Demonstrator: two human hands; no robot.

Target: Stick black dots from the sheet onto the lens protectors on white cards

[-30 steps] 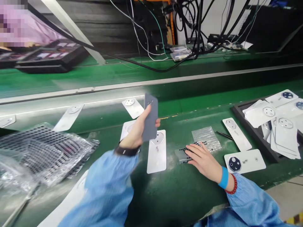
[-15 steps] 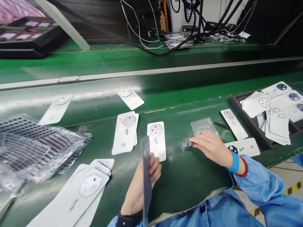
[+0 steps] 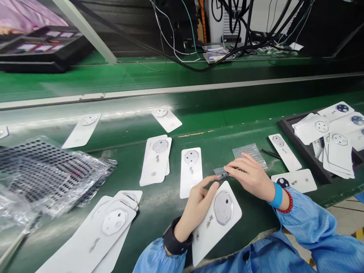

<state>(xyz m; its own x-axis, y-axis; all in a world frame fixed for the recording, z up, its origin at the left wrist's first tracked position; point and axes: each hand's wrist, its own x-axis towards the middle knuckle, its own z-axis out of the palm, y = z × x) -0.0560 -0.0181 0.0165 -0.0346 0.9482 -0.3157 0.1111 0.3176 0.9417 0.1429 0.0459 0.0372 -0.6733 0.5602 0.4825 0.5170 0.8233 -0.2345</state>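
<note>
My left hand (image 3: 199, 204) grips a white phone back cover (image 3: 217, 222) by its left edge, holding it nearly flat, face up, just above the near edge of the green bench (image 3: 170, 204). The cover has a silver octagonal camera ring. My right hand (image 3: 251, 175) lies just beyond it, fingers pinched on a small clear perforated strip (image 3: 221, 173). A clear dotted sheet (image 3: 250, 153) lies right behind that hand.
Several white covers lie about: one (image 3: 191, 171) ahead, a pair (image 3: 157, 159) to its left, a stack (image 3: 105, 231) near left, others (image 3: 286, 151) right. A black tray (image 3: 292, 127) of covers sits far right. Perforated bagged sheets (image 3: 48, 170) lie left. A pen (image 3: 270, 153) lies by the dotted sheet.
My left hand brought the cover down from upright and edge-on to nearly flat and face up. My right hand closed on the small strip and lifted its end slightly.
</note>
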